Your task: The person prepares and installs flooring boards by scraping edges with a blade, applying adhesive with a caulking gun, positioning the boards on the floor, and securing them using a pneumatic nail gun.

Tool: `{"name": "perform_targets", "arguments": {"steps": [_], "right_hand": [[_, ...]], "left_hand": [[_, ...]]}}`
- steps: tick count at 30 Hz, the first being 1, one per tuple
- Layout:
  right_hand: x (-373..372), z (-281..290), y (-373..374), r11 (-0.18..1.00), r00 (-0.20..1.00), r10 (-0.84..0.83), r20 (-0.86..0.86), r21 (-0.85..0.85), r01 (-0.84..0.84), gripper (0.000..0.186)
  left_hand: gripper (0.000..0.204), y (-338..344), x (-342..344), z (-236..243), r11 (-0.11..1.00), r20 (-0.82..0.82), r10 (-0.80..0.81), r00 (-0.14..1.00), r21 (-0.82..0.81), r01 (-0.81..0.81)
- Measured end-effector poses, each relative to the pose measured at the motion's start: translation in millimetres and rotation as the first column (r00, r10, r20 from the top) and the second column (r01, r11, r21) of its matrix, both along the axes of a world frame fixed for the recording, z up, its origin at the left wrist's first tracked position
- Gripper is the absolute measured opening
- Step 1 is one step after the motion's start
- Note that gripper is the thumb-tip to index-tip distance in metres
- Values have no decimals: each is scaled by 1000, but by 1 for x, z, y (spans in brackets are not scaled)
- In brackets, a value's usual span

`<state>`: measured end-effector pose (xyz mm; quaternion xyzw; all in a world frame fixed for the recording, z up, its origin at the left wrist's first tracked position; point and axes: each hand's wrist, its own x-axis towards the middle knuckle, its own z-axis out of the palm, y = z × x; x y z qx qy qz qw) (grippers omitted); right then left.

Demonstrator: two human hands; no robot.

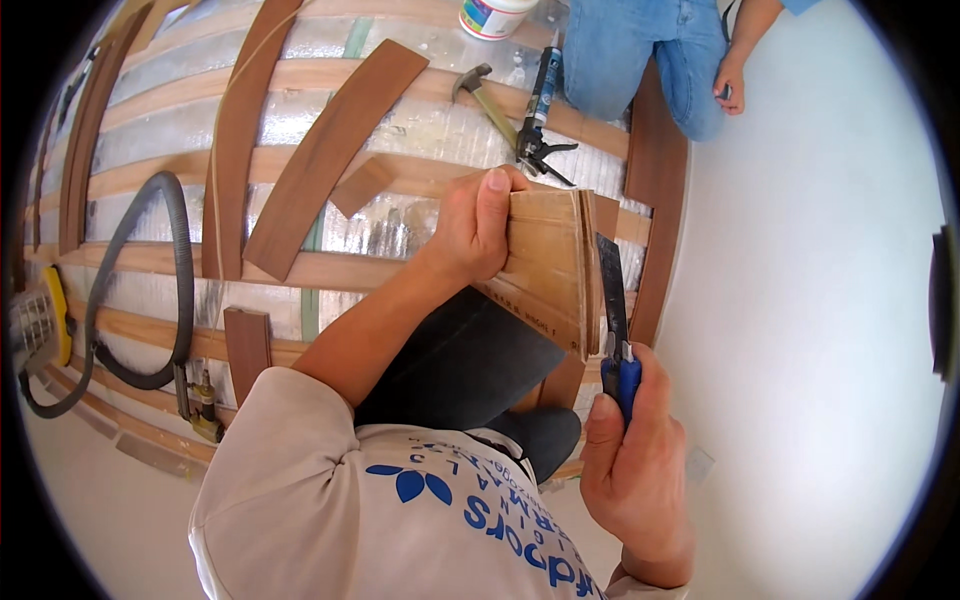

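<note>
My left hand (476,222) is closed on the upper left edge of a short floorboard (545,268), thumb on the near face. The board is held up off the floor framing, its pale brown underside showing and its grooved end toward the right. In my closed right hand (640,470) is a blue-handled tool (612,290) with a long dark blade. That blade points up beside the board's grooved end; whether it touches is unclear. I cannot tell if it is a knife or a saw.
Wooden joists (340,272) cross silvery sheeting, with loose brown floorboards (335,160) on them. A hammer (490,105), a caulking gun (542,100) and a white bucket (492,18) lie ahead. Another person (650,50) kneels by the white wall (800,300). At left is a dark hose (182,270).
</note>
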<state>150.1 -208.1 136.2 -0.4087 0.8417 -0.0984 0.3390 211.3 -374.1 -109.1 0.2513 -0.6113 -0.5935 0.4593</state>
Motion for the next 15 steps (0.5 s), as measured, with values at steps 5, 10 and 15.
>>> {"name": "perform_targets", "arguments": {"steps": [5,10,15], "right_hand": [[-2,-4,1,999,999,46,-16,-4,-46,47],[0,-2,-1,999,999,40,-17,24,-39,47],[0,1,-4,999,997,40,-66,38,-38,40]], "left_hand": [[51,1,0,2,998,-4,-9,1000,58,9],[50,0,1,3,998,-1,-14,1000,56,14],[50,0,1,1,999,-13,-8,1000,46,9]]}}
